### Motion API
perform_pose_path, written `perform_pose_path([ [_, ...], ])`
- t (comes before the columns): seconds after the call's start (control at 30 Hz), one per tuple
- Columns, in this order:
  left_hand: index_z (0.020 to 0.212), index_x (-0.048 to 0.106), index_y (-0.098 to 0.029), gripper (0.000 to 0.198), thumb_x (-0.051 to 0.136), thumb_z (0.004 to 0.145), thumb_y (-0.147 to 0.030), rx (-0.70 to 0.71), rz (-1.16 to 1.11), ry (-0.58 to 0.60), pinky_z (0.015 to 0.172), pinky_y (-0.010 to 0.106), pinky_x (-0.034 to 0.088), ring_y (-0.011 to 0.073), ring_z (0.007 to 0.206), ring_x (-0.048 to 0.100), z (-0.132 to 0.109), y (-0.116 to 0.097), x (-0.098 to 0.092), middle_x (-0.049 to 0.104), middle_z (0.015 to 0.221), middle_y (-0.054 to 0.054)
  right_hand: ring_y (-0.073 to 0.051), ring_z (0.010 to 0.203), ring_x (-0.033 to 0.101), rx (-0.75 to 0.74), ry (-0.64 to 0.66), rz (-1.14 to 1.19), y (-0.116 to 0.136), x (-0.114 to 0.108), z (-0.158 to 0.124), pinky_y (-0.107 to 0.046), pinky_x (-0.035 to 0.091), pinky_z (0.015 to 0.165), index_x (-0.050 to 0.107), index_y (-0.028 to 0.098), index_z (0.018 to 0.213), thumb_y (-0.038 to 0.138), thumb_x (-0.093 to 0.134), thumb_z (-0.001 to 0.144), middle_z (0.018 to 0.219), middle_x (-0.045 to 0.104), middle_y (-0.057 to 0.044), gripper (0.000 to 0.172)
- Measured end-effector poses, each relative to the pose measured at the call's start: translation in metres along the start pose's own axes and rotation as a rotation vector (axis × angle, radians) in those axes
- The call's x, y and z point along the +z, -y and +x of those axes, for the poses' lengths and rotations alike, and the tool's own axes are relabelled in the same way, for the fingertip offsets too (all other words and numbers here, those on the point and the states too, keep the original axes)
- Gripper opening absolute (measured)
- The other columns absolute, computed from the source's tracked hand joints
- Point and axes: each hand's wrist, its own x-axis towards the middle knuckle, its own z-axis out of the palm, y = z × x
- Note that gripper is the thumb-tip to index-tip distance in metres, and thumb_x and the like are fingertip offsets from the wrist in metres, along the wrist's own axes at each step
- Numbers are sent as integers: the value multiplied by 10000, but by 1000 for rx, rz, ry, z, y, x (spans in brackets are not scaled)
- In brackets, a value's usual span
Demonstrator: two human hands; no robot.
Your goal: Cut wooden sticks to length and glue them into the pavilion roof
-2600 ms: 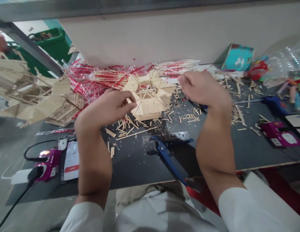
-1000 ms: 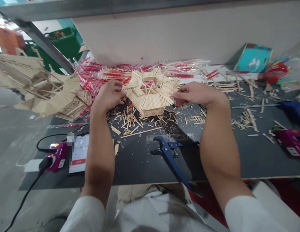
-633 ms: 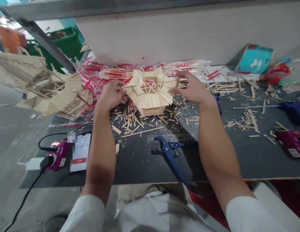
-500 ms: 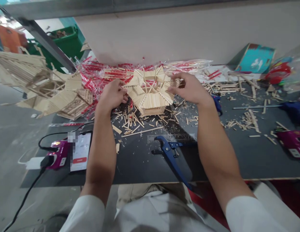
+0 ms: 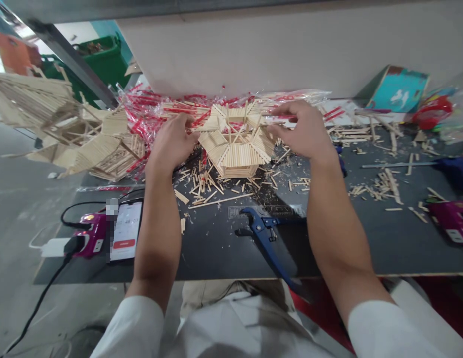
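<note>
A small pavilion-like model (image 5: 240, 155) built from thin wooden sticks stands on the dark work board, with a many-sided sloping roof and short posts around an opening at its top. My left hand (image 5: 174, 140) is at the left eave, fingers bent, with thumb and fingertips apart. On the other side, my right hand (image 5: 304, 130) has its thumb close to the right eave and its fingers spread above; whether the thumb touches the roof I cannot tell. Loose cut sticks (image 5: 205, 184) lie scattered in front of the model.
Blue cutters (image 5: 266, 243) lie near the front edge beside a clear ruler (image 5: 236, 212). At left are a phone (image 5: 126, 231), a purple power socket (image 5: 93, 234) and a larger stick model (image 5: 93, 134). Red-and-clear wrapping (image 5: 141, 112) lies behind; a blue glue gun (image 5: 453, 171) is at right.
Both hands have loosened at the eaves, the right one moving outward to the right. The model has shifted or turned slightly, and posts at its top now show more upright.
</note>
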Motion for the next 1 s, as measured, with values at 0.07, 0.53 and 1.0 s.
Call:
perform_pose_path([
  [0.07,1198,736,-180,270,667,953,-270,110,-38,-42,1043,458,550,278,1078,710,-3,-10,-6,751,1263,137,-296,1133,715,-36,12,43,9,-4,-3,-508,587,1037,801,263,1142,299,785,873,1242,774,-84,271],
  [0.53,1206,739,-230,227,654,1009,-305,303,-214,50,1028,418,612,259,1161,679,-10,-54,8,684,1314,89,-229,879,665,-61,203,181,18,17,-5,-409,558,827,842,273,1056,358,742,921,953,773,-36,189],
  [1.0,1300,664,-283,281,718,1046,-388,546,-198,-11,861,455,634,183,857,689,0,-42,33,693,1324,58,-161,703,513,-162,173,308,8,31,0,-330,407,641,843,212,951,291,752,921,768,674,-27,124],
])
